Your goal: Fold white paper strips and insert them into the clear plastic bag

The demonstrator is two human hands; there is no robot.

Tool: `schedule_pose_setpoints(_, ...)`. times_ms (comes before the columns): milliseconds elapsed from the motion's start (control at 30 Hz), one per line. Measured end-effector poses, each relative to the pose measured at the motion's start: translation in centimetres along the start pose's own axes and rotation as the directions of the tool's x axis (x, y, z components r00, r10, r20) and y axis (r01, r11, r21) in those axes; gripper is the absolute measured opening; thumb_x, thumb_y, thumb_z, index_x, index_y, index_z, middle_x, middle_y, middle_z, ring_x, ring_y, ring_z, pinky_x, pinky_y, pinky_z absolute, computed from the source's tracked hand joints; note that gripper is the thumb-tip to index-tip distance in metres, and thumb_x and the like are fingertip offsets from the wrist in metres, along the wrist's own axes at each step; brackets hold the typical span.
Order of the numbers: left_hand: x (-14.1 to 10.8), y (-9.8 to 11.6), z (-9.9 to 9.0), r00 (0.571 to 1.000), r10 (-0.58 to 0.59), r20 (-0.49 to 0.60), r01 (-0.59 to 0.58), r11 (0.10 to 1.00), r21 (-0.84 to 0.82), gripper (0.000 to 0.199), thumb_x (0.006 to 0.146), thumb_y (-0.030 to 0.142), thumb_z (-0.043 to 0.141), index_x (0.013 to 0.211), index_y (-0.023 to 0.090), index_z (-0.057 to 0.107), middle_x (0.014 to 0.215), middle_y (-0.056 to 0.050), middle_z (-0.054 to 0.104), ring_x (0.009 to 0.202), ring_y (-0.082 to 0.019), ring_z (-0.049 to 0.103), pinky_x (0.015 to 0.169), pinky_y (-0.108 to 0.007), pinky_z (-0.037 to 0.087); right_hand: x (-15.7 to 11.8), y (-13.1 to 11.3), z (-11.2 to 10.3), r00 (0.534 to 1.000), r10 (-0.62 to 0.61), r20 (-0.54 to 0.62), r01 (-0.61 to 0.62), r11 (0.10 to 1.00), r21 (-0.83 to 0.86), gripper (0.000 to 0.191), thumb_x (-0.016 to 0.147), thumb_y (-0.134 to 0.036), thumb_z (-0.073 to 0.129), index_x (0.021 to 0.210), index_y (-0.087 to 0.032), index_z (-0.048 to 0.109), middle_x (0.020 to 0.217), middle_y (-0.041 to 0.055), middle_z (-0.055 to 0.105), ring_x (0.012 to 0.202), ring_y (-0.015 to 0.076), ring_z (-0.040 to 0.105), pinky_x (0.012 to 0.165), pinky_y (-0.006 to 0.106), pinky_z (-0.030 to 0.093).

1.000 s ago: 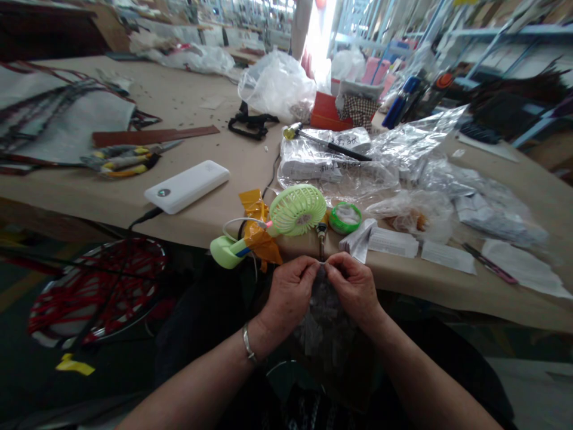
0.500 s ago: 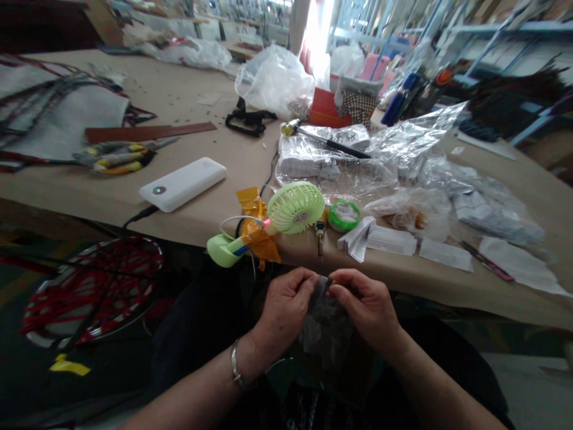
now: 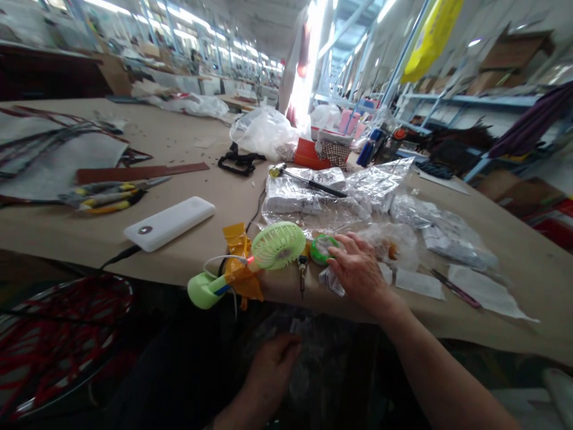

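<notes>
My right hand (image 3: 358,272) reaches over the table's front edge, with its fingers stretched out onto a small round green dish (image 3: 319,249) with whitish filling. The fingertips touch the dish's right side and partly cover it. Below the edge, in shadow, my left hand (image 3: 276,355) is closed in a pinch on a thin piece of see-through plastic (image 3: 308,340), which hangs over my lap and is hard to make out. Left of the dish lies a soldering iron (image 3: 302,272), its tip jutting past the table edge. Folded paper labels (image 3: 332,280) lie partly under my right hand.
A green fan (image 3: 278,246) is taped at the edge. A white power bank (image 3: 170,224), pliers (image 3: 107,196) and a brown strip (image 3: 143,172) lie left. Behind are a hammer (image 3: 313,182) on plastic-wrapped bundles, and clear bags (image 3: 264,131). Tweezers (image 3: 456,288) lie right.
My right hand has let go of the plastic and moved up and forward onto the green dish. My left hand has dropped lower with the plastic. The view has tilted upward.
</notes>
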State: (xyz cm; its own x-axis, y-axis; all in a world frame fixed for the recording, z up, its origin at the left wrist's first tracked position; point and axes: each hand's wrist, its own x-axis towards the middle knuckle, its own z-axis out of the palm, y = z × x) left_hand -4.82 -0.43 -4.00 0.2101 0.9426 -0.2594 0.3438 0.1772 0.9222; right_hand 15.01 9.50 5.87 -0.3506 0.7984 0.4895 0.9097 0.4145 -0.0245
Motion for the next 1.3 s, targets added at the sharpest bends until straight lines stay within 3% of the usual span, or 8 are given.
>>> schedule_pose_setpoints(233,-0.1,0.1,0.1,1.000,-0.012,-0.011,0.011,0.996,-0.090,0.017,0.073,0.028,0.055,0.075,0.021,0.070,0.081,-0.003,0.072,0.082,-0.022,0.064,0.077,-0.030,0.045,-3.5,1.3,-0.7,0.975,0.105,-0.196,-0.043,0.954,0.298,0.014,0.086,-0.029,0.053,0.077,-0.020,0.059,0.086,0.0054,0.061,0.092,0.0204,0.055,0.084,0.036,0.045)
schedule_pose_setpoints(467,-0.1,-0.1,0.7,1.000,-0.017,0.013,0.018,0.998,-0.066,0.018,0.074,0.026,0.053,0.076,0.020,0.070,0.078,-0.003,0.071,0.080,-0.021,0.063,0.075,-0.029,0.045,-8.7,-0.5,0.8,0.999,-0.017,-0.046,0.022,0.994,0.106,0.033,0.083,-0.025,0.056,0.115,-0.017,0.057,0.117,0.0102,0.060,0.117,0.0286,0.045,0.099,0.049,0.036)
schedule_pose_setpoints(733,0.1,2.7,1.5,0.998,-0.035,0.061,0.046,0.981,-0.187,0.014,0.073,0.023,0.056,0.068,0.017,0.068,0.067,-0.001,0.066,0.071,-0.017,0.060,0.069,-0.026,0.043,-9.2,0.1,1.4,0.977,0.060,-0.207,0.016,0.937,0.348,0.020,0.084,-0.013,0.053,0.097,-0.022,0.066,0.100,0.0060,0.067,0.109,0.0224,0.053,0.093,0.044,0.046)
schedule_pose_setpoints(833,0.3,4.2,2.3,0.971,-0.150,0.184,0.218,0.870,-0.443,0.016,0.074,0.029,0.059,0.073,0.014,0.065,0.068,-0.003,0.065,0.065,-0.015,0.059,0.062,-0.025,0.044,-9.8,-0.5,0.7,0.969,0.080,-0.233,0.029,0.902,0.431,0.021,0.083,-0.011,0.053,0.095,-0.023,0.066,0.098,0.0060,0.067,0.108,0.0223,0.054,0.089,0.043,0.048)
schedule_pose_setpoints(933,0.7,5.7,3.1,0.915,-0.159,0.371,0.390,0.583,-0.712,0.026,0.077,0.037,0.060,0.084,0.012,0.063,0.075,-0.007,0.067,0.066,-0.015,0.062,0.064,-0.028,0.048,-10.9,-2.0,-0.3,0.973,0.016,-0.231,0.097,0.877,0.471,0.022,0.082,-0.010,0.054,0.096,-0.023,0.065,0.097,0.0058,0.066,0.108,0.0230,0.054,0.087,0.043,0.049)
schedule_pose_setpoints(1033,1.3,6.8,3.8,0.905,-0.112,0.410,0.420,0.389,-0.820,0.023,0.076,0.033,0.063,0.084,0.011,0.062,0.070,-0.005,0.064,0.058,-0.011,0.059,0.059,-0.023,0.047,-12.1,-3.3,-1.1,0.977,-0.070,-0.203,0.162,0.859,0.486,0.022,0.082,-0.011,0.054,0.098,-0.023,0.063,0.097,0.0056,0.066,0.108,0.0235,0.054,0.087,0.044,0.049)
schedule_pose_setpoints(1167,1.8,7.3,4.4,0.921,-0.191,0.339,0.389,0.403,-0.829,0.011,0.074,0.019,0.065,0.079,0.010,0.062,0.067,-0.003,0.063,0.052,-0.009,0.057,0.050,-0.019,0.045,-12.6,-3.1,-1.4,0.983,-0.116,-0.142,0.168,0.876,0.451,0.027,0.083,-0.012,0.052,0.107,-0.022,0.059,0.102,0.0061,0.065,0.109,0.0235,0.052,0.090,0.044,0.048)
schedule_pose_setpoints(1300,1.6,6.9,4.4,0.907,-0.263,0.329,0.420,0.518,-0.745,0.013,0.079,0.021,0.059,0.086,0.010,0.060,0.067,-0.006,0.065,0.055,-0.013,0.062,0.054,-0.025,0.050,-10.9,-0.6,-1.3,0.994,0.068,-0.082,-0.046,0.969,0.242,0.040,0.085,-0.024,0.052,0.123,-0.013,0.048,0.112,0.0137,0.058,0.114,0.0275,0.046,0.094,0.046,0.043)
